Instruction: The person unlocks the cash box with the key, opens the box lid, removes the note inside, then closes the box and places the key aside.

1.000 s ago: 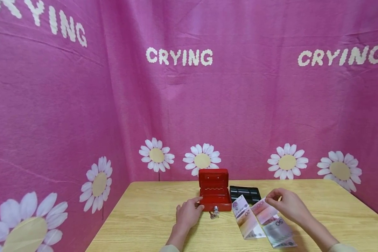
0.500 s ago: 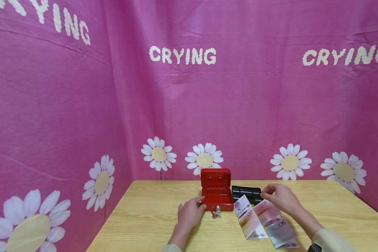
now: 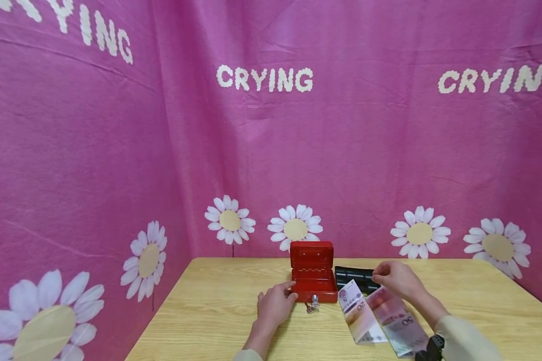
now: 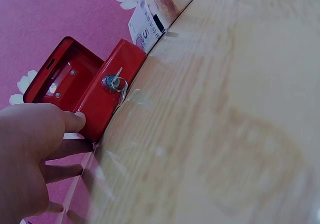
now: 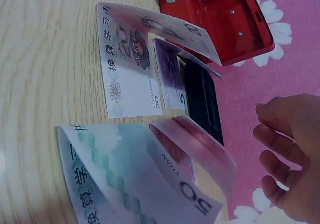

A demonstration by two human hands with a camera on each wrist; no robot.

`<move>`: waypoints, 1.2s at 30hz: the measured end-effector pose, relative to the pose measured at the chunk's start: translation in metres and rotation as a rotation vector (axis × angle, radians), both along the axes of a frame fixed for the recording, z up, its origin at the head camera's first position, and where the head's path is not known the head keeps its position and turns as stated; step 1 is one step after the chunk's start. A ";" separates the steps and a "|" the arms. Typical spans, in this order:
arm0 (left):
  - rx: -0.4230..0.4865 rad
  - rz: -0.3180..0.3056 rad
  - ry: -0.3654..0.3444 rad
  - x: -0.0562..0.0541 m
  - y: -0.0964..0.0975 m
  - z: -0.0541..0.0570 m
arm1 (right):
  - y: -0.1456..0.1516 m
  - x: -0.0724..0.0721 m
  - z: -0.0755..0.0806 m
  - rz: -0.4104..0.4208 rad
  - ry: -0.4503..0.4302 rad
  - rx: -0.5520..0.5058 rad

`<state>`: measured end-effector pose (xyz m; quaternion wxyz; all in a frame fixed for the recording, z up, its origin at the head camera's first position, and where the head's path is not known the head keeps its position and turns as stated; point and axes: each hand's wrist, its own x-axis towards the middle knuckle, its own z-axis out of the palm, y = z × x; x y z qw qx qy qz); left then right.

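Note:
A red cash box [image 3: 304, 296] stands with its lid raised, keys [image 4: 115, 82] hanging from its front lock. My left hand [image 3: 274, 304] touches the box's left side with its fingertips, the other fingers extended behind. To the box's right lies a black compartment tray [image 3: 349, 276]. Over the tray's right end hovers my right hand [image 3: 401, 281], its fingers loosely bent and holding nothing in the right wrist view. Below that hand lie creased paper notes: a purple 5 [image 3: 350, 292], a brown 20 [image 3: 360, 319], a pink 100 [image 5: 200, 141] and a green 50 [image 5: 127, 171].
The light wood table [image 3: 208, 311] ends at a pink cloth backdrop [image 3: 343, 150] with daisies and lettering. A black device [image 3: 430, 347] sits on the right wrist, overlapping the 50 note in the head view. The notes' bent ends stand up off the table.
The right hand has moved away from the 100 note, leftward and farther back over the tray. The left hand stays at the box. The whole head view has shifted slightly.

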<state>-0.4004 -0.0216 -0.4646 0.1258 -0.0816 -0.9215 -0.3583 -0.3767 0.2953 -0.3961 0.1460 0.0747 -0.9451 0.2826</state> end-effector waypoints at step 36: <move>-0.002 0.005 0.033 0.002 -0.002 0.003 | 0.016 -0.049 -0.033 0.028 -0.137 -0.115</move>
